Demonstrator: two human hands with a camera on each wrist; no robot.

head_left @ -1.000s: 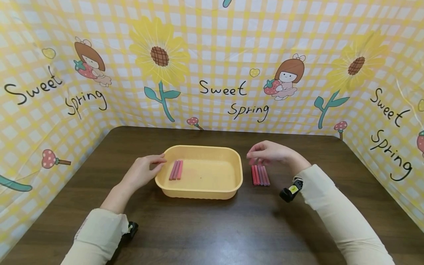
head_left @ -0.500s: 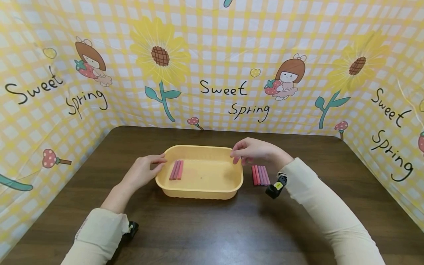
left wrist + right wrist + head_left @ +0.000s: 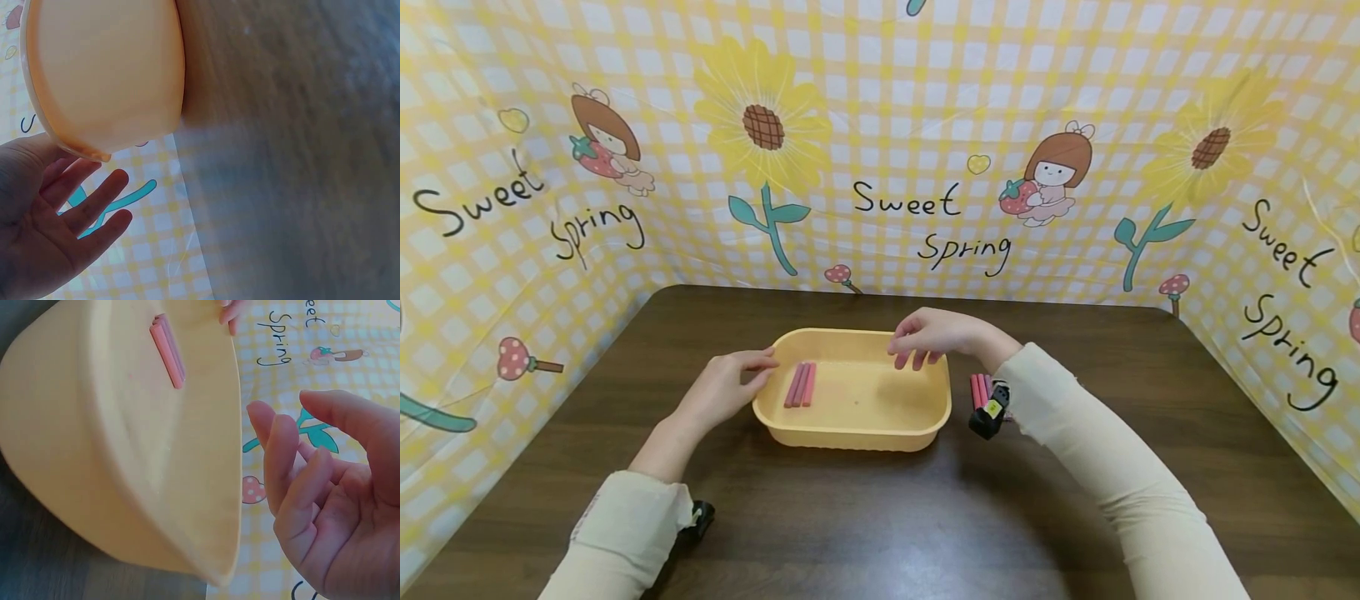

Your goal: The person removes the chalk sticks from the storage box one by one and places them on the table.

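Observation:
A pale yellow plastic tray stands on the table. My left hand holds its left end, fingertips over the rim; in the left wrist view some fingers of the left hand spread outside the wall. Inside, at the left, three slim pink and mauve sticks lie side by side, also seen as pink sticks in the right wrist view. Over the tray's far right corner hovers my right hand, fingers loosely bent, with a gap and nothing between thumb and index finger.
Right of the tray more pink and mauve sticks lie in a row, partly hidden by the right wrist's black camera. A yellow checked cloth with printed flowers walls the dark wooden table.
My right hand has moved left from above the row of sticks to over the tray's far right part. The left hand and the sticks in the tray have stayed in place.

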